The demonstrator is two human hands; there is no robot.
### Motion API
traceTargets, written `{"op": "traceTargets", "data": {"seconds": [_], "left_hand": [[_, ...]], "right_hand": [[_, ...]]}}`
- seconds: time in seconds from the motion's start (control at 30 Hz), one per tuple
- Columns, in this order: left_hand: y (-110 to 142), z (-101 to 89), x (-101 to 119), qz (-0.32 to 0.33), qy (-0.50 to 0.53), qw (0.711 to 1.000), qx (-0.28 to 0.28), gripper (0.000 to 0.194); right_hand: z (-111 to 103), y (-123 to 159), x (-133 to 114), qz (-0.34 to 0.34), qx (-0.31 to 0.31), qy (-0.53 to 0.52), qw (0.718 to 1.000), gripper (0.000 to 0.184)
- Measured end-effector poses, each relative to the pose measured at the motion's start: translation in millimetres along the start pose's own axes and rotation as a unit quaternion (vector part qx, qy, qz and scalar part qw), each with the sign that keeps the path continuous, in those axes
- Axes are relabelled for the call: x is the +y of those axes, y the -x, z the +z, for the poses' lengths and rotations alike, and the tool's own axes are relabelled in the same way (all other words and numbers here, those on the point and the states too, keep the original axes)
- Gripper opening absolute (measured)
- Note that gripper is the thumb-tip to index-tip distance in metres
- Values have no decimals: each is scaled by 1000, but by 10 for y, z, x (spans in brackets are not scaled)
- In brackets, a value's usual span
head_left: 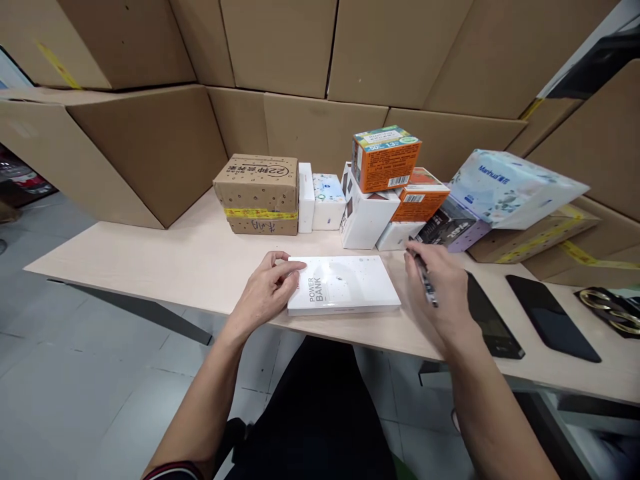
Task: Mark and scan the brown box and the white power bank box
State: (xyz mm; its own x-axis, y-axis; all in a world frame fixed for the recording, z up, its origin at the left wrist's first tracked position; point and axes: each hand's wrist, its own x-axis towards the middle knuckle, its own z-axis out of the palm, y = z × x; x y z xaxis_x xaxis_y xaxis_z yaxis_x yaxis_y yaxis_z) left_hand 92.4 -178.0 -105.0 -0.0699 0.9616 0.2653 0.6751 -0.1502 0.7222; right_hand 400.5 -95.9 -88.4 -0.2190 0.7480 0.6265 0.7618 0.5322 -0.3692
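A flat white box printed "POWER BANK" [350,285] lies near the front edge of a pale wooden table [165,260]. My left hand [267,288] rests on the box's left end, fingers curled over its corner. My right hand [440,293] hovers just right of the box, closed round a dark pen [426,281] that points up and away from me.
Behind the box stand a taped brown carton [257,193], white boxes [367,217], two orange boxes [386,159] and a tissue pack [515,188]. Two dark phones [550,317] and gold-handled scissors [613,310] lie at right. Large cardboard cartons [320,60] wall the back.
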Motion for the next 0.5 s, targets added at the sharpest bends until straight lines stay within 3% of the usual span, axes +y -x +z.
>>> {"op": "traceTargets", "data": {"seconds": [0.13,0.23,0.37,0.5], "left_hand": [[0,12,-24,9,-2,1000,8,31],[4,19,-38,15,2,1000,14,31],[4,21,-42,20,7,1000,18,30],[-3,23,-41,17,8,1000,24,29]], "right_hand": [[2,130,145,-41,-162,173,971,48],[97,126,144,-61,-235,222,944,47],[188,103,183,-74,-239,218,944,50],[141,178,214,-65,-170,180,967,48]]}}
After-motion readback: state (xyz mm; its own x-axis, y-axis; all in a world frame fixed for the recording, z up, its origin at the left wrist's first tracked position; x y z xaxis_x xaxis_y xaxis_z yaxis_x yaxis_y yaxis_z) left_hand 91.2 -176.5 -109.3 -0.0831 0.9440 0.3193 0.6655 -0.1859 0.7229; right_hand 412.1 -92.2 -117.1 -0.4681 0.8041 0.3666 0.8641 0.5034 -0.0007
